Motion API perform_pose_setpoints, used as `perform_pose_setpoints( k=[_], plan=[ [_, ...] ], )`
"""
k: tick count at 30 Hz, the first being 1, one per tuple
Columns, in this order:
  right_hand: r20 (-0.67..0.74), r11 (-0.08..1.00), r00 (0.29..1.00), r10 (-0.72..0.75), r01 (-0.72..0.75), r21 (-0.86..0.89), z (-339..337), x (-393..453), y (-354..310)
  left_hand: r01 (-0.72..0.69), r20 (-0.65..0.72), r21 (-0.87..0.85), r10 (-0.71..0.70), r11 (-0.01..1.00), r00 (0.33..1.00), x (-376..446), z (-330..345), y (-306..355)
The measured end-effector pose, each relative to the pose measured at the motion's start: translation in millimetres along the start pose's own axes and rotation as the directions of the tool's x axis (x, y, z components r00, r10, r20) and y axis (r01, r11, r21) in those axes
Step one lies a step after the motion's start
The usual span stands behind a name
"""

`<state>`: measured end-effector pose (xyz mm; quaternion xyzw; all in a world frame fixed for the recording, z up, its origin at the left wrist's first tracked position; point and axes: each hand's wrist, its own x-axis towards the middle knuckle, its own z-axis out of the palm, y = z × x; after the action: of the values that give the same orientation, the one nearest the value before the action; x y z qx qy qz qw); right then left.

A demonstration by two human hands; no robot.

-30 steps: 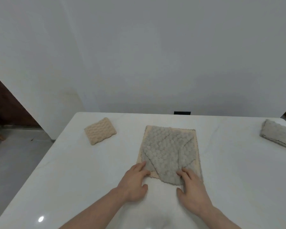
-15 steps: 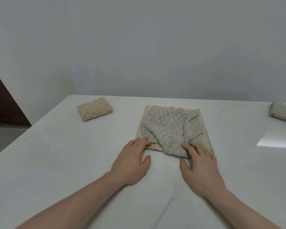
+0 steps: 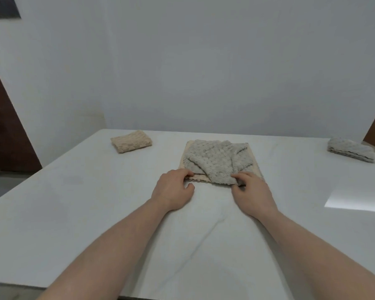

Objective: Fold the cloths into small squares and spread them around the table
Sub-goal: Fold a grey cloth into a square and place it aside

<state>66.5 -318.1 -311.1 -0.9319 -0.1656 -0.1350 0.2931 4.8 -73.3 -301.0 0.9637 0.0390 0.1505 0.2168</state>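
Your two forearms reach out over the white table (image 3: 74, 213), and both hands sit at the near edge of the cloth pile in the middle of it. Your left hand (image 3: 171, 190) has its fingers curled onto the pile's near left corner, fingertips on the edge of the beige cloth (image 3: 198, 177) at the bottom; the thumb lies apart on the table, so whether it really pinches the cloth I cannot tell. Your right hand (image 3: 250, 191) pinches the near tip of the grey cloth (image 3: 217, 161) between thumb and curled fingers.

The grey cloth lies rumpled on top of the beige cloth, covering most of it, with its sides folded inward to a point toward you. Only thin strips of beige show along the pile's left, right and near edges.

To the right of the pile, a bright patch of light (image 3: 355, 200) falls on the table.

Farther back, well left of the pile, a folded beige cloth (image 3: 131, 141) lies near the table's far edge. Well to the right of the pile, a folded grey cloth (image 3: 351, 149) lies by the far right corner.
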Motion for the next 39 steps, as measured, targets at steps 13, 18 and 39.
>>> perform_pose_setpoints(
  k=[13,18,39],
  plan=[
    [-0.113,0.993,0.993,0.024,-0.011,0.115,6,15,14,-0.029,-0.119,-0.037,0.025,0.999,0.993,2,0,1],
    [-0.172,0.993,0.985,-0.006,0.026,0.115,5,13,12,-0.122,-0.154,-0.005,0.120,0.993,0.981,1,2,0],
    [-0.331,0.970,0.943,0.011,0.071,0.234,-20,-1,-14,-0.176,-0.266,0.111,0.200,0.978,0.943,-20,-12,4]
  ],
)
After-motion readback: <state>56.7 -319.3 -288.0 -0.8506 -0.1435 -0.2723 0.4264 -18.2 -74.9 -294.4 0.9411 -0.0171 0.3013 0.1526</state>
